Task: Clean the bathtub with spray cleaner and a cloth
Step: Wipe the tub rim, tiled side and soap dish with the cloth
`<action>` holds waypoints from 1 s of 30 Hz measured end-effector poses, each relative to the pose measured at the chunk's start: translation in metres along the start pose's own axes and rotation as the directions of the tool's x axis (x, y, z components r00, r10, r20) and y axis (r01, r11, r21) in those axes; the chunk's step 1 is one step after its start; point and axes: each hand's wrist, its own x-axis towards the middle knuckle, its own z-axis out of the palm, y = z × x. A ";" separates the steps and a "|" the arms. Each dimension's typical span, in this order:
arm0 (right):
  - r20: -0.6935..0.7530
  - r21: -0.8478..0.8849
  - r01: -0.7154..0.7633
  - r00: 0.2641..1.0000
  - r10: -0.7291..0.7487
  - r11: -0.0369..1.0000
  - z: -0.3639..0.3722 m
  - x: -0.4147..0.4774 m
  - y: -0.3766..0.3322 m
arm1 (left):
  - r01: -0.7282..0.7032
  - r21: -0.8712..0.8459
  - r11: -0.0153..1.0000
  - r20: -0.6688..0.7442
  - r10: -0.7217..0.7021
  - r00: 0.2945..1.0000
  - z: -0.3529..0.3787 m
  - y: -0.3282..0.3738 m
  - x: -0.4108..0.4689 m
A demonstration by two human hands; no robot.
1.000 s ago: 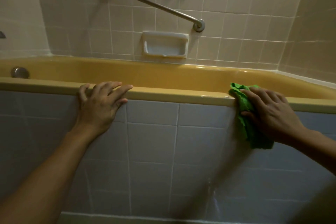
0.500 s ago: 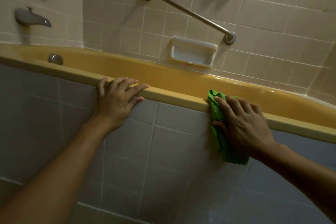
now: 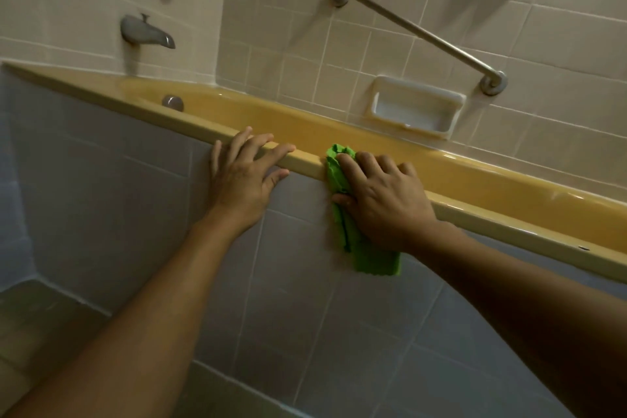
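Two hands on the bathtub's near rim (image 3: 509,222). My left hand (image 3: 244,176) lies flat there, fingers straight, holding nothing, just bracing. My right hand (image 3: 380,200) curls its fingers over the green cloth (image 3: 373,261), clamping it on the rim's outer edge just beside the left. Most of the cloth hangs down the tiled front. Risks: my braced palm skids if the rim's wet, or the loose tail slips free. No spray cleaner in view.
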 end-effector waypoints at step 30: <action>0.101 0.003 -0.070 0.992 0.069 0.998 -0.009 0.004 -0.009 | 0.268 -0.206 0.941 0.077 -0.258 0.963 -0.004 -0.038 -0.037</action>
